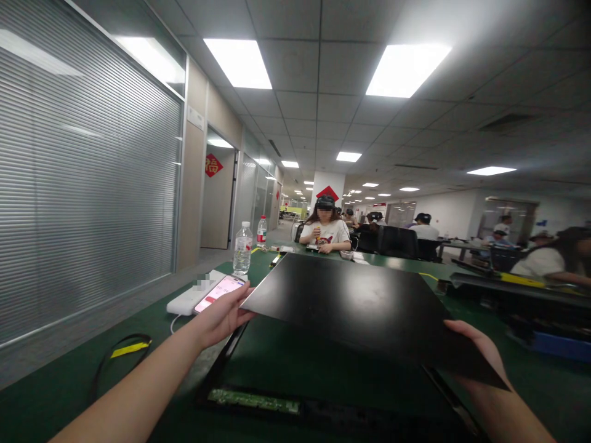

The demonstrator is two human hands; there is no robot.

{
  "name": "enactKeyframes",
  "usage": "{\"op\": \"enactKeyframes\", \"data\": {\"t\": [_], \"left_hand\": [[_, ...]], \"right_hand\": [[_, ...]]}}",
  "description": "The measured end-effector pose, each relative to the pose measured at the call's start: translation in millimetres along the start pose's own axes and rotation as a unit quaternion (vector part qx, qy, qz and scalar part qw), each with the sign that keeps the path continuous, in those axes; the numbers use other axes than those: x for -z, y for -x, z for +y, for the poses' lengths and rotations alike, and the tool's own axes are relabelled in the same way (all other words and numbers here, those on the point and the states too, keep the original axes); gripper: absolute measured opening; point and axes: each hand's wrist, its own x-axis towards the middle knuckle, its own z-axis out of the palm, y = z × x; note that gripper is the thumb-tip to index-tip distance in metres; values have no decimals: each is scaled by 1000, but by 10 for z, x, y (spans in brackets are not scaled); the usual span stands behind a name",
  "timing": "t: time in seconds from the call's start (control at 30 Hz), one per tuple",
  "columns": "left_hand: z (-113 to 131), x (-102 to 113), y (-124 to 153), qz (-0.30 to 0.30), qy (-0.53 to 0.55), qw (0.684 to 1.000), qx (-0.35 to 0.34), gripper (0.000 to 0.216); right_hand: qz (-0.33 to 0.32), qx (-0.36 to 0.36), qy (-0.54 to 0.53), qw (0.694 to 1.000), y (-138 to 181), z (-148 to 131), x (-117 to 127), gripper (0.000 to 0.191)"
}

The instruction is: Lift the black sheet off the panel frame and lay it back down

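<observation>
A thin, flat black panel [351,301] with a smooth, slightly glossy face is held up above the table, tilted. My left hand [228,311] grips its left edge, the fingers partly under it. At the right edge, my right hand [478,357] holds it with the thumb on top; its other fingers are hidden beneath. Below the panel, a black rectangular frame [221,363] lies on the green table, partly covered from view. A green circuit board strip [253,400] runs along the frame's near side.
Left of the panel are a phone [219,294] on a white box [184,301], a water bottle [242,249] and a black strap [99,363] with yellow tape. Dark panels and parts [503,289] and a blue box [561,346] lie right. A person [325,231] sits across the table [157,375].
</observation>
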Motion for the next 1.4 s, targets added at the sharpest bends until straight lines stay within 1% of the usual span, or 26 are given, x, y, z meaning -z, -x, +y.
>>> {"op": "enactKeyframes", "data": {"t": [0.1, 0.27, 0.37, 0.53, 0.6, 0.67, 0.73, 0.77, 0.87, 0.93, 1.07, 1.13, 1.2, 1.27, 1.4], "left_hand": [[22, 3, 3, 12, 10, 1000, 10, 21], [38, -2, 19, -27, 35, 998, 40, 31], [37, 20, 27, -11, 11, 999, 49, 36], [36, 84, 1, 46, -25, 999, 8, 47], [38, 110, -21, 53, -29, 998, -7, 49], [41, 137, -46, 55, -26, 998, -18, 50], [50, 161, -68, 62, -25, 997, -26, 49], [56, 169, -77, 64, -27, 997, -31, 48], [77, 169, -89, 67, -42, 996, -45, 44], [85, 154, -90, 68, -59, 995, -51, 42], [68, 104, -78, 71, -69, 993, -57, 45], [45, 71, -63, 69, -68, 994, -54, 48], [20, 39, -49, 69, -69, 994, -45, 51], [-4, 16, -42, 75, -65, 994, -35, 53], [-56, 21, -65, 86, -61, 994, -28, 52]], "right_hand": [[-22, -58, 5, 998, 38, 17, -20, 23], [-66, -87, 58, 992, 95, 47, -55, 28], [-77, -105, 78, 988, 129, 70, -93, 26], [-110, -142, 102, 978, 121, 115, -72, 21], [-131, -173, 112, 970, 131, 122, -54, 22], [-174, -201, 113, 957, 153, 122, -51, 24], [-207, -207, 118, 949, 164, 125, -60, 25], [-209, -199, 123, 950, 158, 131, -65, 25], [-198, -159, 126, 959, 91, 163, -70, 24], [-190, -136, 132, 963, 32, 189, -61, 28], [-119, -89, 195, 969, -35, 210, -27, 52], [-87, -63, 225, 968, -42, 208, -13, 59], [-60, -38, 255, 964, -42, 203, -8, 58], [-37, -24, 280, 959, -40, 199, -10, 53], [-10, -36, 283, 958, -48, 187, -15, 40]]}}
